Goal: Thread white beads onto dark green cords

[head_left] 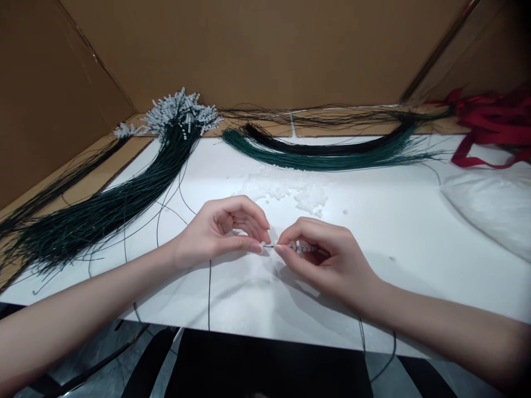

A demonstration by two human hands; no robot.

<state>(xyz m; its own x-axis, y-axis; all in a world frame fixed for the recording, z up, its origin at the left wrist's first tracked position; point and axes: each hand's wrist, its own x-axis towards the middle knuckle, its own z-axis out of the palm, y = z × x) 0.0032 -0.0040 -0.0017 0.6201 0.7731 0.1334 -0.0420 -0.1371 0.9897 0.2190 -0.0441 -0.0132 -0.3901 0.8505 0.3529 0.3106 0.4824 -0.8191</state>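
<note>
Both hands meet over the middle of the white table (pixel 415 232). My left hand (pixel 224 229) is closed in a pinch at the tip of a thin dark wire (pixel 209 293) that trails off the table's near edge. My right hand (pixel 321 257) is also closed, pinching the same wire where a short row of small white beads (pixel 302 249) sits on it. The two pinches are about a finger's width apart. A scatter of loose white beads (pixel 290 190) lies just beyond the hands.
A big bundle of dark green wires with white beaded ends (pixel 178 113) fans across the left. A curved bundle of green and black wires (pixel 327 155) lies at the back. Red ribbon (pixel 489 124) is far right, a clear plastic bag (pixel 493 207) beside it. Brown cardboard walls (pixel 257 50) surround.
</note>
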